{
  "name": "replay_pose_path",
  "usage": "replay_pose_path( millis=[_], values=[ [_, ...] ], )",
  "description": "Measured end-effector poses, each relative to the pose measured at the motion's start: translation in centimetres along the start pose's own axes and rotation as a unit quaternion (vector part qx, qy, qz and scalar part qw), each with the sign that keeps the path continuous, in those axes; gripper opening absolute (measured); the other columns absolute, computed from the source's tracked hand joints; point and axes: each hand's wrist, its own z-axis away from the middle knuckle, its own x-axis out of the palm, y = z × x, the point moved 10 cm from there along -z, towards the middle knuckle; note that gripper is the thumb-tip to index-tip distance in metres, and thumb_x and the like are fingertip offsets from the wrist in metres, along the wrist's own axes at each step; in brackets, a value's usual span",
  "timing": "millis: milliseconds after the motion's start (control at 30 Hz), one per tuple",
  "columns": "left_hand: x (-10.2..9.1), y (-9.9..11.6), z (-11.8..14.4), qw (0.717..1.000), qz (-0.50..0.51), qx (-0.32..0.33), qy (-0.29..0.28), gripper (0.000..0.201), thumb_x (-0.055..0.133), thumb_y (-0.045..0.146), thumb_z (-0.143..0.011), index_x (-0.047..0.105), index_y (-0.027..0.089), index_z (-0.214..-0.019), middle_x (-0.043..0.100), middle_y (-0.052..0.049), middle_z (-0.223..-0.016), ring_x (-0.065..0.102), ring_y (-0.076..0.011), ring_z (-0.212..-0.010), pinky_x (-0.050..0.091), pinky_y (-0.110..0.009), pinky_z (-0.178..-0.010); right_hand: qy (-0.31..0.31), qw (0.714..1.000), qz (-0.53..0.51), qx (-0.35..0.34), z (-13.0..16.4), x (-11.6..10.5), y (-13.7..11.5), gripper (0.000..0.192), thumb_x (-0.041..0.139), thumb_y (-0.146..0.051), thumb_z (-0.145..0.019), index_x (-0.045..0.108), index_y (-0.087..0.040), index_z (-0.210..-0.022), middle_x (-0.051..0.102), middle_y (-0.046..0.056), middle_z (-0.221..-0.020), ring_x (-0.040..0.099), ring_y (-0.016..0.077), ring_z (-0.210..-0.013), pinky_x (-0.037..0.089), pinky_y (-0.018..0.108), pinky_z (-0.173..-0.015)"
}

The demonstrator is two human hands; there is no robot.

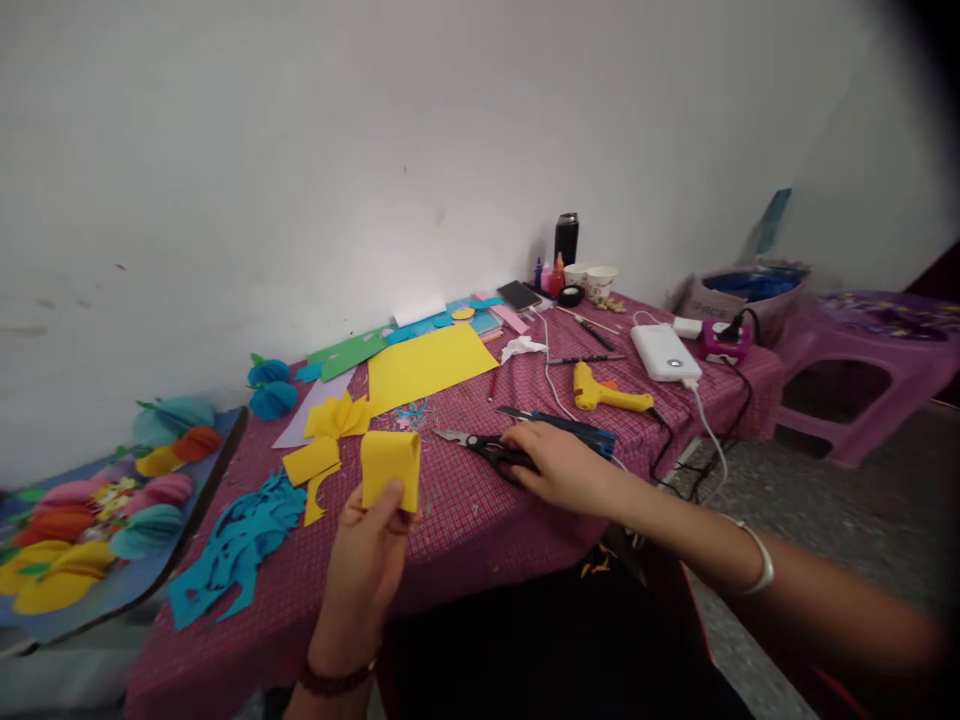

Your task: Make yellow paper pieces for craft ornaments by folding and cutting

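Note:
My left hand [375, 540] pinches a folded piece of yellow paper [388, 465], its rounded fold at the top, over the table's front edge. To the right, my right hand [551, 462] has its fingers on the black handles of a pair of scissors [484, 443], which lie on the tablecloth with the blades pointing left. A blue cutter knife [592, 432] lies just behind that hand, partly covered by it. Left of the folded paper are yellow cut pieces [311, 460], a fanned yellow paper shape [341, 415] and a heap of blue paper scraps [240, 545].
A large yellow sheet [431, 368] lies at the back, beside green paper [349, 354]. A yellow glue gun [609, 390], a white power bank [665, 352] and cables are to the right. Finished paper shapes [97, 520] lie at far left. A pink stool [855, 370] stands beyond the table.

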Motion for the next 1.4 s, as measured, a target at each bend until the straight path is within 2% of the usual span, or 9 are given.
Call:
replay_pose_path(
  millis=[100,267,400,567,700,800,1067,1267,1400],
  values=[
    [0.9,-0.3,-0.7,0.988,0.114,-0.084,-0.064,0.018,0.073,0.023,-0.071,0.056,0.016,-0.067,0.050,0.005,-0.055,0.045,-0.0062,-0.047,0.038,-0.018,-0.045,-0.040,0.989,0.138,-0.013,-0.9,2.4,1.4,0.022,0.049,-0.014,-0.089,0.061,-0.012,-0.107,0.064,0.015,-0.104,0.060,0.0273,-0.098,0.045,0.041,-0.088],
    [0.9,-0.7,-0.9,0.973,0.185,-0.113,-0.083,0.008,0.067,0.016,-0.075,0.060,0.015,-0.073,0.049,0.005,-0.054,0.047,-0.0058,-0.048,0.041,-0.016,-0.046,-0.069,0.988,0.136,0.002,-3.2,3.3,2.5,0.025,0.058,-0.012,-0.077,0.061,-0.013,-0.101,0.064,0.015,-0.095,0.063,0.0284,-0.087,0.047,0.037,-0.074],
    [-0.8,-1.3,-1.1,0.977,0.182,-0.115,-0.013,0.020,0.069,0.012,-0.071,0.067,0.016,-0.091,0.070,-0.003,-0.081,0.066,-0.0134,-0.071,0.052,-0.022,-0.060,-0.047,0.988,-0.139,0.054,-3.0,1.8,3.0,0.028,0.061,-0.022,-0.078,0.055,-0.017,-0.105,0.064,0.006,-0.085,0.062,0.0193,-0.074,0.046,0.030,-0.065],
    [-1.1,-0.6,-1.3,0.979,0.190,-0.077,-0.002,0.028,0.066,0.008,-0.070,0.070,0.018,-0.096,0.074,-0.005,-0.093,0.070,-0.0169,-0.081,0.054,-0.023,-0.065,-0.084,0.771,-0.619,0.123,1.4,3.2,0.7,0.064,0.077,-0.040,-0.073,0.048,-0.021,-0.125,0.063,0.003,-0.091,0.060,0.0136,-0.077,0.049,0.030,-0.075],
    [-0.9,-0.5,-1.3,0.978,0.193,-0.073,-0.006,0.029,0.064,0.007,-0.070,0.070,0.018,-0.096,0.075,-0.006,-0.093,0.070,-0.0172,-0.079,0.055,-0.024,-0.066,-0.179,0.633,-0.748,0.086,4.6,5.3,-3.5,0.066,0.084,-0.045,-0.064,0.058,-0.024,-0.121,0.057,0.001,-0.093,0.057,0.0147,-0.084,0.042,0.044,-0.098],
    [-1.2,-0.5,-1.4,0.976,0.204,-0.072,0.003,0.029,0.063,0.007,-0.071,0.071,0.019,-0.096,0.075,-0.005,-0.093,0.070,-0.0174,-0.080,0.055,-0.025,-0.068,-0.219,0.562,-0.795,0.063,5.7,6.4,-4.9,0.061,0.078,-0.053,-0.069,0.061,-0.026,-0.121,0.057,0.004,-0.096,0.056,0.0182,-0.089,0.039,0.051,-0.100],
    [-1.9,0.4,-1.3,0.989,0.147,-0.026,-0.006,0.025,0.073,0.012,-0.064,0.072,0.020,-0.087,0.075,-0.003,-0.091,0.069,-0.0176,-0.081,0.056,-0.027,-0.072,-0.247,0.498,-0.828,0.075,6.0,7.0,-5.8,0.061,0.073,-0.053,-0.075,0.061,-0.019,-0.124,0.057,0.006,-0.097,0.056,0.0184,-0.088,0.039,0.051,-0.100],
    [0.3,-0.1,-0.6,0.992,-0.010,-0.028,-0.126,0.029,0.084,0.028,-0.059,0.074,0.014,-0.082,0.073,-0.007,-0.075,0.067,-0.0200,-0.072,0.054,-0.031,-0.071,-0.273,0.462,-0.841,0.070,5.9,6.5,-7.9,0.064,0.072,-0.060,-0.073,0.059,-0.022,-0.122,0.060,0.006,-0.094,0.056,0.0172,-0.083,0.035,0.055,-0.102],
    [0.4,-0.6,-0.6,0.990,-0.034,-0.033,-0.136,0.033,0.086,0.034,-0.058,0.073,0.013,-0.080,0.071,-0.005,-0.070,0.062,-0.0145,-0.061,0.050,-0.025,-0.060,-0.234,0.434,-0.868,0.068,5.5,5.8,-8.8,0.059,0.074,-0.058,-0.070,0.061,-0.021,-0.115,0.057,0.003,-0.088,0.054,0.0149,-0.078,0.034,0.055,-0.103]
  ],
)
